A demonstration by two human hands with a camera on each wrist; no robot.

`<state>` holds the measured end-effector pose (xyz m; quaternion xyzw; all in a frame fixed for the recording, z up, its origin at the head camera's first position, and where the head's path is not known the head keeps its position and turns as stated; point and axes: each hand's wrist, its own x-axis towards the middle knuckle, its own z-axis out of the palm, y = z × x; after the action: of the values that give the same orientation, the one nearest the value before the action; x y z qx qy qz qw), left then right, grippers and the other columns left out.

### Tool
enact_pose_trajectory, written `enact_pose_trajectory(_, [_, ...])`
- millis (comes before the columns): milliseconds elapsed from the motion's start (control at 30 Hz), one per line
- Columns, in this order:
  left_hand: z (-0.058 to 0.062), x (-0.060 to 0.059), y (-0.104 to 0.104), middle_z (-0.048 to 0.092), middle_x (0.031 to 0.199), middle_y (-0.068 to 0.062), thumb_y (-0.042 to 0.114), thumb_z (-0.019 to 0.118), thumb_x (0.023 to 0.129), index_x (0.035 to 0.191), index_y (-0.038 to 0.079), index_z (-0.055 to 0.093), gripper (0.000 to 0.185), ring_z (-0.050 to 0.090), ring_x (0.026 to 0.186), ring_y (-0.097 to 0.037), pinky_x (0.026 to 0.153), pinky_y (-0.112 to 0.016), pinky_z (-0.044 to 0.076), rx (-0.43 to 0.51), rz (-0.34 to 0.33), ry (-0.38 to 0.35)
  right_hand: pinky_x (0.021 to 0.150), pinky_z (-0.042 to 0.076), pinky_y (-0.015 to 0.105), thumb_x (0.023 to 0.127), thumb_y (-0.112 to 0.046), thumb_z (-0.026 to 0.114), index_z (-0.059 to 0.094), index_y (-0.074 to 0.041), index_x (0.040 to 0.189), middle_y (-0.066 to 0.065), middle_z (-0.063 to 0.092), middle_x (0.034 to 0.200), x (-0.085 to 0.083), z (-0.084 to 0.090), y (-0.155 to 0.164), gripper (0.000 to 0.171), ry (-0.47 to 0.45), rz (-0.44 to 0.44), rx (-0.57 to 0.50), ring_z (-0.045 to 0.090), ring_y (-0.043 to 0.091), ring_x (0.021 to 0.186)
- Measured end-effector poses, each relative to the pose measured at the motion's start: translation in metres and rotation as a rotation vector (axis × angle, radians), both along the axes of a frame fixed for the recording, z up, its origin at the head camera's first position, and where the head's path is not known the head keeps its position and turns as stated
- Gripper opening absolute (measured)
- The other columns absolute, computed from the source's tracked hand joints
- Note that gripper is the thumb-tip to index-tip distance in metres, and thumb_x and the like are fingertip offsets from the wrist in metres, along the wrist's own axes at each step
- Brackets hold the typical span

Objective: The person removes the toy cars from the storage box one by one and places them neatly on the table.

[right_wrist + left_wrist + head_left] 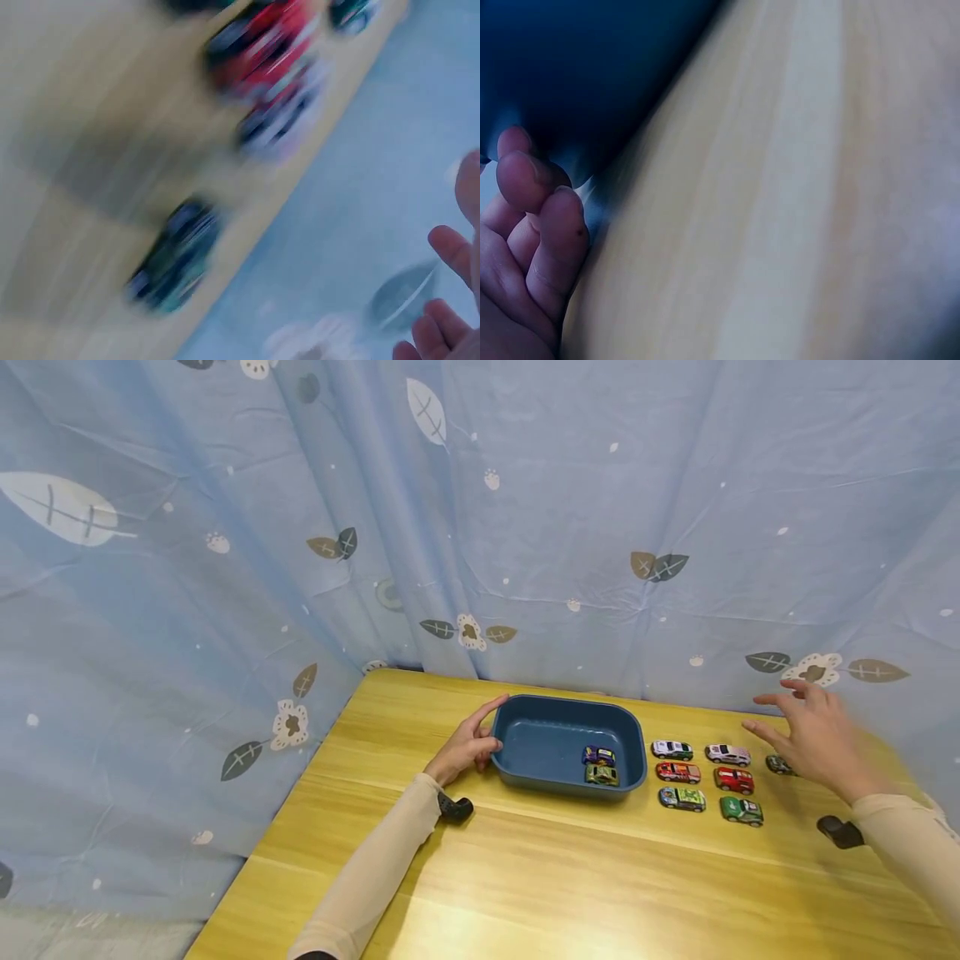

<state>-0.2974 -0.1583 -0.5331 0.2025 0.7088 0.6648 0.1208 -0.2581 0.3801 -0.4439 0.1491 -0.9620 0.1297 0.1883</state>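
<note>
1. Tray (525,747), dark blue, sits mid-frame on the yellow counter (525,877); two toy cars lie in its right end, a blue car (597,756) above a green car (602,774).
2. Left hand (467,747) rests against the tray's left wall, fingers fairly straight along the rim, grasping nothing.
3. Right hand (813,735) hovers at the right of the frame, grip released, fingers spread, blurred.
4. Dark car (777,765) lies just beside that hand, partly hidden.
5. Six more cars stand in two columns between tray and right hand, among them a red car (733,779).
</note>
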Motion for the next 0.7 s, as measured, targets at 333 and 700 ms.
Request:
enact_pose_trajectory(333, [-0.001,-0.002,0.000,0.046,0.061,0.002,-0.003,0.059,0.091,0.169,0.029,0.033,0.088,0.044,0.050,-0.018,0.048,-0.028,0.044,0.003,0.000,-0.007,0.104,0.028,0.079,0.094,-0.040,0.080,0.081,-0.009,0.112,0.031,0.036,0.162,-0.012,0.002,-0.115,0.035,-0.050,0.209,-0.049,0.033,0.059,0.138])
enact_pose_trajectory(700, [0.000,-0.001,0.000,0.047,0.061,0.002,-0.005,0.060,0.090,0.167,0.033,0.036,0.089,0.043,0.049,-0.018,0.048,-0.028,0.043,0.019,0.004,-0.020,0.101,0.037,0.077,0.089,-0.045,0.084,0.081,-0.018,0.110,0.031,0.025,0.168,-0.022,-0.009,-0.160,0.034,-0.171,0.304,0.047,0.026,0.057,0.148])
